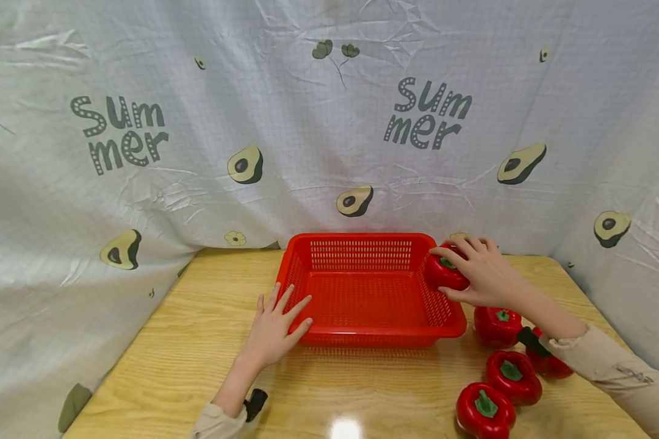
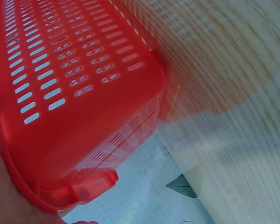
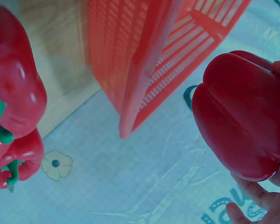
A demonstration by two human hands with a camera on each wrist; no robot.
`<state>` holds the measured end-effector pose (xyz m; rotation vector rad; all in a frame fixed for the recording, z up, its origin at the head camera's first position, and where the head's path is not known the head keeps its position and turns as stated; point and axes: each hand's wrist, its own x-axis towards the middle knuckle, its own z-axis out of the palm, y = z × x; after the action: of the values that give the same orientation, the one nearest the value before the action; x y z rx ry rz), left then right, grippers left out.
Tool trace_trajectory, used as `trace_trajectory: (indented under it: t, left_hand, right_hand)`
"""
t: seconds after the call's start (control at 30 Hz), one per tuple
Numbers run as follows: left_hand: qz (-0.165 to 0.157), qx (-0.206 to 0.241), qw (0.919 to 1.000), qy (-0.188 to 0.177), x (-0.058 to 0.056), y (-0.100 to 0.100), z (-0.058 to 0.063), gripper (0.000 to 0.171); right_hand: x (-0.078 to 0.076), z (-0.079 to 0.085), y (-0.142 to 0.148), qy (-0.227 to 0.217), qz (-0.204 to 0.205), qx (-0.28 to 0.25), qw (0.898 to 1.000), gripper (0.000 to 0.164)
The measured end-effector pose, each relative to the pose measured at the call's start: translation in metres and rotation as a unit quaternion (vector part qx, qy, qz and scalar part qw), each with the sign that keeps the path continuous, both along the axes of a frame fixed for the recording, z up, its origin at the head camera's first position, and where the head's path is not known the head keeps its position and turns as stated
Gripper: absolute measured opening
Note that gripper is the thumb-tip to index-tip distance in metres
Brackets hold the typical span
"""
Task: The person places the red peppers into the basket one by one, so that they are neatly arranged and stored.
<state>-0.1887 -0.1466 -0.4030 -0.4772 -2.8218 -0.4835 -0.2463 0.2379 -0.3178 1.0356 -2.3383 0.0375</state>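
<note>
A red bell pepper (image 1: 442,272) with a green stem is gripped between the thumb and fingers of my right hand (image 1: 484,273), at the right rim of a red plastic basket (image 1: 362,331). In the right wrist view the held pepper (image 3: 245,116) appears off the table, beside the basket's slatted wall (image 3: 130,70). My left hand (image 1: 274,326) rests with spread fingers on the basket's front left corner. The left wrist view shows the basket's perforated outer wall (image 2: 84,126) close up, with only a bit of the hand (image 2: 9,200) at the edge.
Several more red peppers lie right of the basket, among them one pepper (image 1: 496,326) under the right forearm and another pepper (image 1: 486,410) near the front. The wooden table (image 1: 198,329) ends at a white printed cloth (image 1: 307,122) behind.
</note>
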Motion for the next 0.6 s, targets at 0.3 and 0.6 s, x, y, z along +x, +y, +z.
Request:
trace_trajectory:
  t: [0.3, 0.6]
  left_hand:
    - [0.003, -0.013, 0.9999, 0.0, -0.001, 0.0, 0.001, 0.048]
    - [0.001, -0.01, 0.9999, 0.002, -0.001, 0.0, 0.0, 0.047]
  right_hand:
    - [-0.031, -0.003, -0.005, -0.037, -0.009, 0.012, 0.999, 0.065]
    - [-0.06, -0.013, -0.011, -0.044, -0.031, 0.049, 0.997, 0.064]
